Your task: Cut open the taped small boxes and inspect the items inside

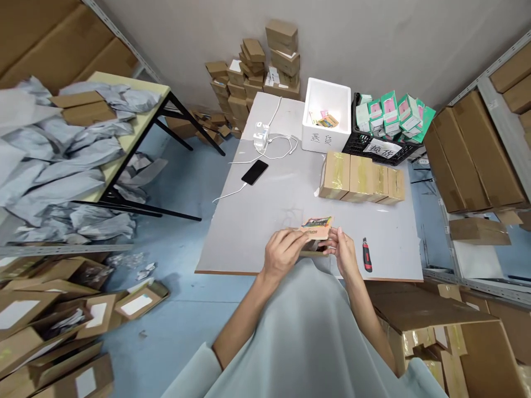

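My left hand (284, 251) is closed on the left edge of a small printed card (317, 229), pinkish with a colourful picture on its upper part. The card is tilted, held above a small open cardboard box (307, 254) at the table's front edge. My right hand (343, 253) is beside the card's lower right corner and over the box, its fingers curved and apart. Whether those fingertips touch the card or the box, I cannot tell. The inside of the box is mostly hidden by the card and hands. A red and black utility knife (367, 255) lies right of my right hand.
Taped cardboard boxes (359, 178) stand in a row on the table (232, 232). Behind them are a white foam box (326, 141) holding cards and a black crate (357, 145) of green-and-white packages. A phone (254, 172) with a cable lies left. An open carton (440, 312) stands lower right.
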The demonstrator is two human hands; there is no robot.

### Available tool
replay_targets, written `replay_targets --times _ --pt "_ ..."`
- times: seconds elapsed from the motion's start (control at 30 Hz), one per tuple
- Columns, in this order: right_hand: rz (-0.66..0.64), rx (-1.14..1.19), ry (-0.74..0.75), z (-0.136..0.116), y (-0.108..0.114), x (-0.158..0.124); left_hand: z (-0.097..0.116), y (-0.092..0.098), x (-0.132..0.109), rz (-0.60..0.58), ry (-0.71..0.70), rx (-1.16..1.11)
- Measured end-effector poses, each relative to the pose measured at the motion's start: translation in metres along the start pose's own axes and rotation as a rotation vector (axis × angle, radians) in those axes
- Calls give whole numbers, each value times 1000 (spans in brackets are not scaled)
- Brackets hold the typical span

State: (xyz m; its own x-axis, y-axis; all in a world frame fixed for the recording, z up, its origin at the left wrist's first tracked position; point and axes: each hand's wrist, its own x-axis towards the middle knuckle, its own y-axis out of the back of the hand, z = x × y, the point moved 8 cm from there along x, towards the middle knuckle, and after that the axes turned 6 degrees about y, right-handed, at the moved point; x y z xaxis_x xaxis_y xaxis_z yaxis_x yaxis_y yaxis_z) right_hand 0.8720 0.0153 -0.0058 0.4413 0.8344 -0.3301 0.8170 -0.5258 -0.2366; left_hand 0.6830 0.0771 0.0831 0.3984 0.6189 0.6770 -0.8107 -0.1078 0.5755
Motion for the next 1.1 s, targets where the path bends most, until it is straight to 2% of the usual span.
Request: replay_targets --times 0.1,0.2,0.3,0.43,0.53,0.63,0.7,0.73,0.8,0.87,0.93,1.0,1.1 --pt "18 0 -3 0 3 1 8 -4 -15 -27 -74 27" --pt "71 -4 -35 4 12 3 6 -8 -29 -53 -48 1" --pt "64 -32 -71 10 16 3 -7 -15 -40 -119 86 -143" --pt "-29 -87 -155 29 10 5 -27 -28 -55 -273 328 -305" --pt "-45 -28 -185 42 10 7 -30 -31 -61 -338 382 -292" --pt "-21 45 -164 44 13 10 -35 -25 -60 -238 515 -276" --pt "24 81 -131 40 17 10 -42 -25 -64 -142 720 -320" --pt "54 98 -115 36 19 9 -44 -30 -69 -132 841 -399" --pt "114 124 -91 30 20 6 -39 -52 -79 -207 1070 -659" --pt "145 131 -80 25 17 2 -27 -73 -87 -308 1229 -908" --pt "131 117 -70 22 10 -3 -23 -82 -88 -308 1330 -1013" --pt "89 88 -63 23 3 -9 -28 -80 -85 -235 1386 -1022" --pt "30 64 -68 27 -3 -16 -40 -70 -71 -150 1377 -1002"
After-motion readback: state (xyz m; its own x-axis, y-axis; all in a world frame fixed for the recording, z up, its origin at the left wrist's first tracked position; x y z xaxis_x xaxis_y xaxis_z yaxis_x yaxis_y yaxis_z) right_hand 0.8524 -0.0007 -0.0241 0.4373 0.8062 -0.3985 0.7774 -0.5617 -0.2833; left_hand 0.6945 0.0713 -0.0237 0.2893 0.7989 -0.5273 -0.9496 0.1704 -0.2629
